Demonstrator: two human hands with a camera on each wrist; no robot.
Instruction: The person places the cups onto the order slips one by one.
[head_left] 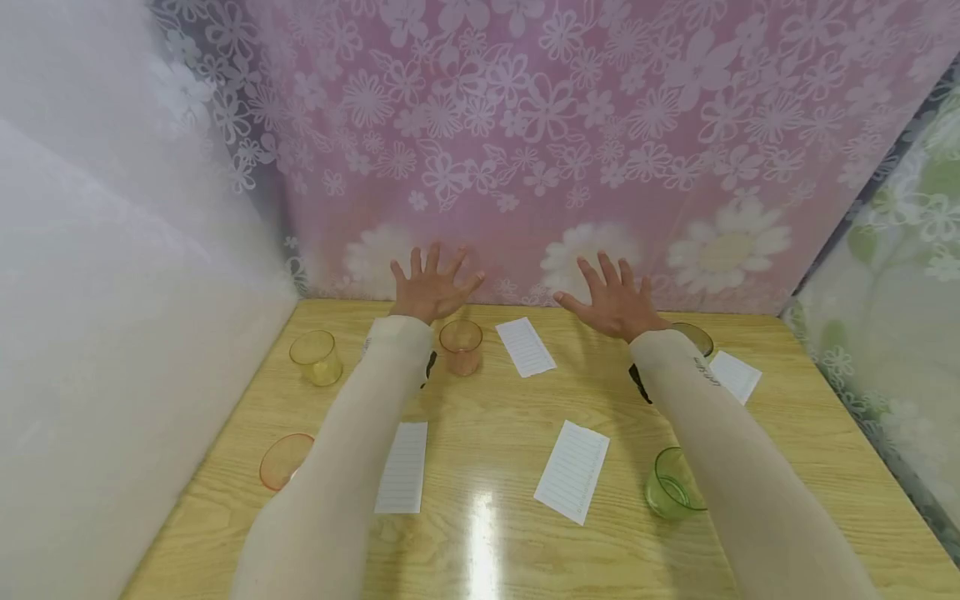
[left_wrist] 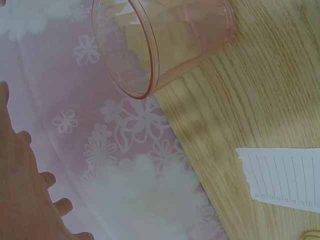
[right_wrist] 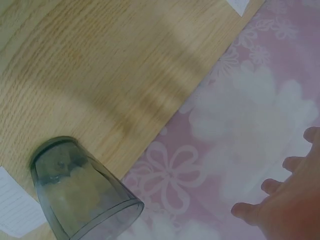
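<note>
Both arms reach out over the table with fingers spread and nothing held. My left hand (head_left: pixel 430 286) is raised near the table's far edge, in front of the pink curtain. Nearest to it stands a pinkish-orange cup (head_left: pixel 461 348), also large in the left wrist view. My right hand (head_left: pixel 613 302) hovers at the same depth, to the right. Just beside its wrist is a dark grey-green cup (right_wrist: pixel 75 190), mostly hidden by the sleeve in the head view. Between the hands lies a lined paper slip (head_left: pixel 527 347).
A yellow cup (head_left: pixel 317 358) stands far left. An orange cup (head_left: pixel 285 460) is partly behind the left sleeve, a green cup (head_left: pixel 673 483) beside the right sleeve. More lined slips lie at left (head_left: pixel 402 468), middle (head_left: pixel 573 472) and right (head_left: pixel 735 376). A floral curtain (head_left: pixel 510 150) backs the table.
</note>
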